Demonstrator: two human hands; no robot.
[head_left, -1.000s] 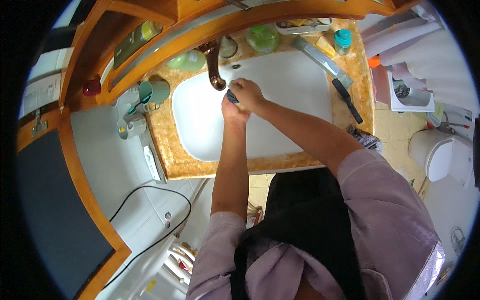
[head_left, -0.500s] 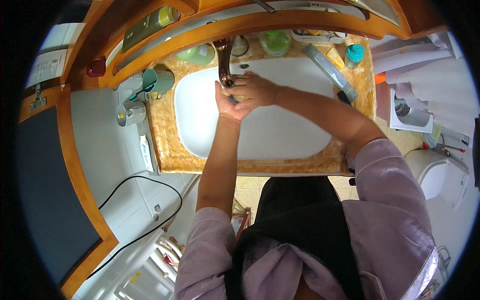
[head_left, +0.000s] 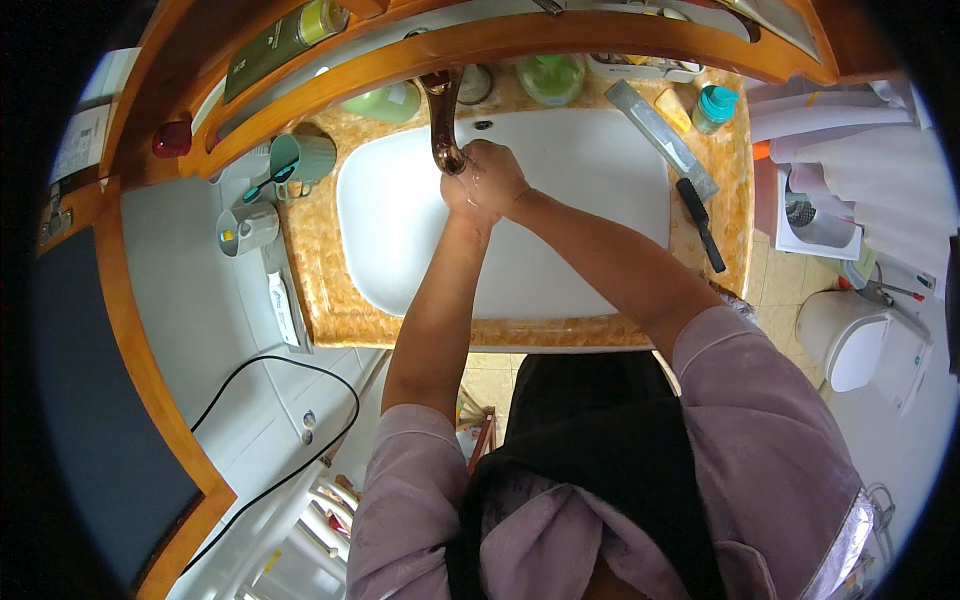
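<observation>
My two hands are pressed together right under the spout of a bronze tap [head_left: 443, 120], above a white basin [head_left: 580, 240]. My right hand [head_left: 497, 175] lies on top, fingers curled, touching the spout's tip. My left hand [head_left: 462, 205] sits beneath it and is mostly covered, so I cannot tell if anything is inside the clasp. Both look wet. Both forearms reach up from the lower edge, in rolled-up lilac sleeves.
An orange marbled counter [head_left: 330, 320] rings the basin. A teal cup [head_left: 305, 157] and grey cup [head_left: 250, 228] stand left. At the back are green dishes [head_left: 550, 75]; right are a teal bottle [head_left: 715, 105] and a long grey black-handled tool [head_left: 665, 140]. A toilet [head_left: 865, 340] stands far right.
My hands have moved up to the tap's spout and closed together. The small dark thing seen between my fingers earlier no longer shows.
</observation>
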